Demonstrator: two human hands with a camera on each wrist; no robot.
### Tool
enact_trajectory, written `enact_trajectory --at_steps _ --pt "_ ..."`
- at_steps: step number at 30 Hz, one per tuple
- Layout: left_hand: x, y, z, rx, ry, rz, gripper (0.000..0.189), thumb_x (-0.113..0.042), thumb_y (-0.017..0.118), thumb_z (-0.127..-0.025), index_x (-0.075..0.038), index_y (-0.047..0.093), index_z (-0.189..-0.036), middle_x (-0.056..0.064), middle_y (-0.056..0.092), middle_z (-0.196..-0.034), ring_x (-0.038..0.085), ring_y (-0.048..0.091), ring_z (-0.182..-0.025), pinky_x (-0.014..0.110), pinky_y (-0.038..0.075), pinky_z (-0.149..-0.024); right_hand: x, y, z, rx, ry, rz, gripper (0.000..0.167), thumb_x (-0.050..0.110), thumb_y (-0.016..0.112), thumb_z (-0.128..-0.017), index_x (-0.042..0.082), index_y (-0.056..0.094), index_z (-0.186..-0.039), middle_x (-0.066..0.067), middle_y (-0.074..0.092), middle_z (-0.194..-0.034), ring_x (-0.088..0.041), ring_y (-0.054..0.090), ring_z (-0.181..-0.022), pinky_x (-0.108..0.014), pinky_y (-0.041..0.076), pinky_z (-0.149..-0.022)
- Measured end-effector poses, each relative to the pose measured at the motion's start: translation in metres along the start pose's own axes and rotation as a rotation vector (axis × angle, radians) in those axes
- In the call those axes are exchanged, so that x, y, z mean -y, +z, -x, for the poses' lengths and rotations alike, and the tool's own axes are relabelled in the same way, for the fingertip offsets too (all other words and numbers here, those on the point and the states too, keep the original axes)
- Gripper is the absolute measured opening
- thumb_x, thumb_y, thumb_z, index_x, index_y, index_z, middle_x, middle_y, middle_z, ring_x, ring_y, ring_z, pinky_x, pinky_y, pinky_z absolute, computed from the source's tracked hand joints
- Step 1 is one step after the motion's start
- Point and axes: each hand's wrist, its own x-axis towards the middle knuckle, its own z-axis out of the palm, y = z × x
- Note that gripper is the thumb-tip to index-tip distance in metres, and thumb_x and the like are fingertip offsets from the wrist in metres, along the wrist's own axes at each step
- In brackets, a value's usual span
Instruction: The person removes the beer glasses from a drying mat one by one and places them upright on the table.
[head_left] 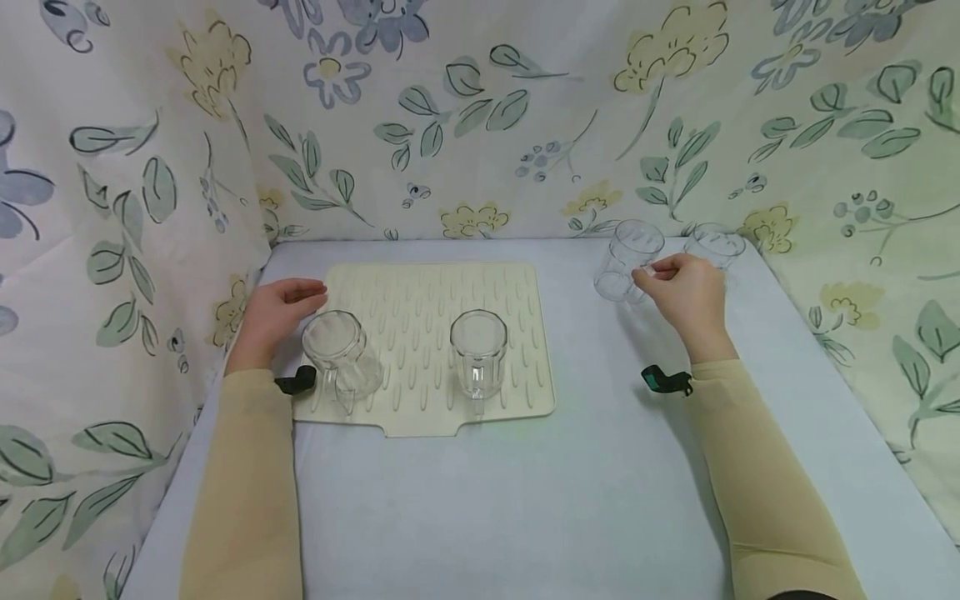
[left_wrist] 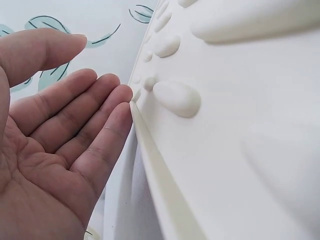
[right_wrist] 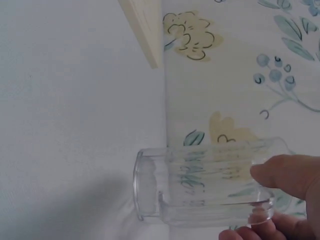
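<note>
At the back right, a clear glass mug (head_left: 628, 258) is in my right hand (head_left: 688, 292), whose thumb and fingers pinch its handle. In the right wrist view that mug (right_wrist: 210, 182) has its thick base toward the table. My left hand (head_left: 279, 321) is at the left edge of a cream ridged drying mat (head_left: 412, 292), fingers nearly straight. Its fingertips (left_wrist: 122, 95) are right at the mat's edge in the left wrist view. Two more clear mugs stand upside down on the mat: a left mug (head_left: 341, 354), near my left hand, and a right mug (head_left: 478, 354).
Another clear mug (head_left: 716, 243) stands in the back right corner, partly behind my right hand. A white cloth (head_left: 487, 508) covers the table. Floral curtains (head_left: 480, 125) hang close around the back and sides.
</note>
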Motion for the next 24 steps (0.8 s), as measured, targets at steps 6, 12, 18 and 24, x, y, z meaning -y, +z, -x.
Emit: enact_trajectory --at_steps 6,12,18,24 --pt "-0.001 0.0 0.0 0.007 -0.015 0.008 0.058 -0.043 0.074 -0.108 -0.01 0.065 -0.155 0.017 0.066 -0.155 0.036 0.056 -0.15 0.058 0.043 -0.129 0.008 -0.015 0.005 -0.022 -0.02 0.052 0.054 0.053 0.077 -0.101 0.001 0.079 -0.119 -0.023 0.081 -0.108 -0.036 0.072 -0.093 -0.039 0.053 -0.072" --pt "0.0 0.001 -0.001 0.004 -0.027 0.032 0.056 -0.04 0.074 -0.109 -0.01 0.065 -0.155 0.016 0.067 -0.154 0.035 0.055 -0.15 0.057 0.043 -0.13 0.022 -0.028 0.01 -0.1 -0.016 0.015 0.057 0.055 0.074 -0.101 0.003 0.079 -0.123 -0.022 0.079 -0.11 -0.033 0.069 -0.099 -0.037 0.049 -0.078" --pt "0.001 0.0 0.0 0.008 -0.023 0.033 0.056 -0.041 0.074 -0.109 -0.01 0.065 -0.155 0.016 0.066 -0.154 0.034 0.055 -0.15 0.057 0.043 -0.13 0.037 -0.033 0.016 -0.235 -0.029 -0.121 0.052 0.053 0.08 -0.098 0.011 0.08 -0.129 -0.012 0.08 -0.115 -0.003 0.064 -0.089 -0.012 0.049 -0.077" --pt "0.0 -0.001 0.0 0.009 -0.014 0.023 0.057 -0.043 0.075 -0.108 -0.011 0.066 -0.154 0.016 0.067 -0.154 0.034 0.055 -0.151 0.057 0.043 -0.13 0.054 -0.035 0.025 -0.332 -0.13 -0.309 0.044 0.037 0.09 -0.094 0.009 0.08 -0.127 -0.009 0.079 -0.115 -0.005 0.069 -0.096 -0.011 0.059 -0.09"
